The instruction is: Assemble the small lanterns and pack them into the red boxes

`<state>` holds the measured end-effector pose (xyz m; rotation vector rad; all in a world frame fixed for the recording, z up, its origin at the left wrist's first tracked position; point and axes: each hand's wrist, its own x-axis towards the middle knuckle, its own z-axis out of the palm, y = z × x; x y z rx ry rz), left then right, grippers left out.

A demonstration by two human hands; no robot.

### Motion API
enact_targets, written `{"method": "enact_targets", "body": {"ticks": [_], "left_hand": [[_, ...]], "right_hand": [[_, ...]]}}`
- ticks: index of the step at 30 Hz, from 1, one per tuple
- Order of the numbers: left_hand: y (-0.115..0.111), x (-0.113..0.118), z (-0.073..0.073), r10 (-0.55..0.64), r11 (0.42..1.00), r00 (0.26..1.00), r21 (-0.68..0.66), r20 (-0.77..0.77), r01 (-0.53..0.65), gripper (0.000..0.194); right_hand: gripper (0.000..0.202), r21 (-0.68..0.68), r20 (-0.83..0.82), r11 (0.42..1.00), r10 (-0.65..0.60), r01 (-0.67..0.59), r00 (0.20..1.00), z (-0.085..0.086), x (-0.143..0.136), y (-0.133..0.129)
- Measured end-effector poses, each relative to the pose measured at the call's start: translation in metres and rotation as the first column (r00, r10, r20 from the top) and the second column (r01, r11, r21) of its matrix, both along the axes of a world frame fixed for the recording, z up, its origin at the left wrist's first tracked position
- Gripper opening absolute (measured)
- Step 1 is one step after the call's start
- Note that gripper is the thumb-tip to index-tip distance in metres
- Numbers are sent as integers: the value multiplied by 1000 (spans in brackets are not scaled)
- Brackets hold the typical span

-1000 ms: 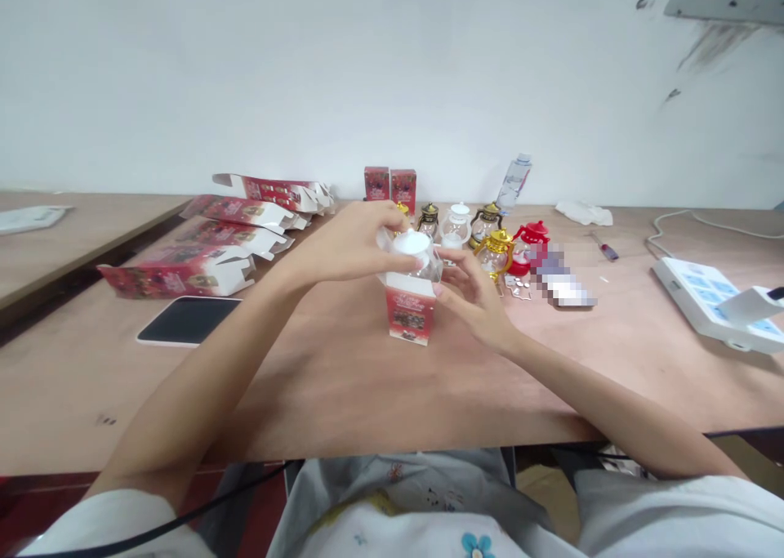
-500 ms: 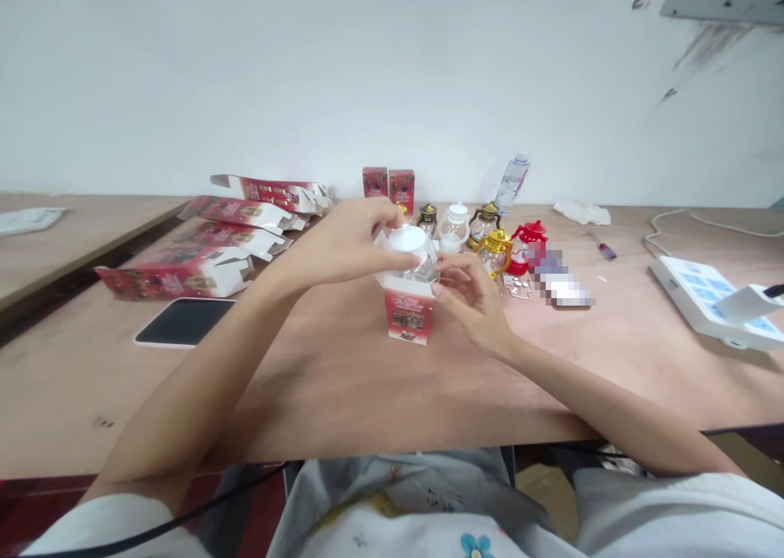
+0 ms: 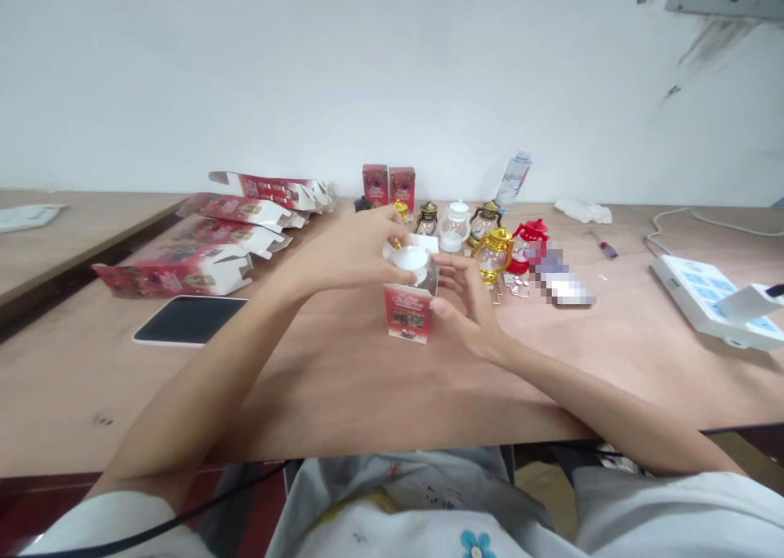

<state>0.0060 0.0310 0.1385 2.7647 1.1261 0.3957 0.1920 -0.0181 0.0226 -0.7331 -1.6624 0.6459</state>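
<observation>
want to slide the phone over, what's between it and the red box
In the head view, the left forearm crosses between the phone and red box; otherwise, bare tabletop.

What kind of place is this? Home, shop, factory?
Probably a small packing workshop: flattened red printed cardboard boxes are piled on the plain wooden table, small lanterns in several colours stand grouped beyond the hands, and a white lantern sits partly inside an open red box.
</observation>
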Motion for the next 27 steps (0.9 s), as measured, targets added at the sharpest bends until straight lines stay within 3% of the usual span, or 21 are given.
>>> {"method": "enact_targets", "body": {"ticks": [2, 9, 13, 16, 23, 27], "left_hand": [[0, 0, 1, -4, 1000, 1000, -2, -6, 4, 31], [-2, 1, 1, -28, 999, 998, 24, -63, 30, 30], [-2, 1, 1, -40, 996, 993, 69, -114, 48, 29], [-2, 0, 1, -56, 996, 990, 63, -128, 64, 31], [-3, -10, 12, -72, 996, 997, 52, -12, 73, 46], [-4, -23, 21, -26, 998, 1000, -58, 0, 26, 49]], "right_hand": [[50, 6, 16, 1000, 2, -2, 1000, -1, -1, 0], [51, -2, 10, 999, -35, 35, 999, 1, -4, 0], [68, -28, -7, 997, -76, 76, 997, 0, -4, 1], [78, -87, -4, 996, -24, 24, 1000, 1, -2, 4], [60, -125, -9, 986, 109, -109, 994, 8, 6, 9], [35, -115, -1, 987, 117, -116, 993, 11, 5, 7]]}}
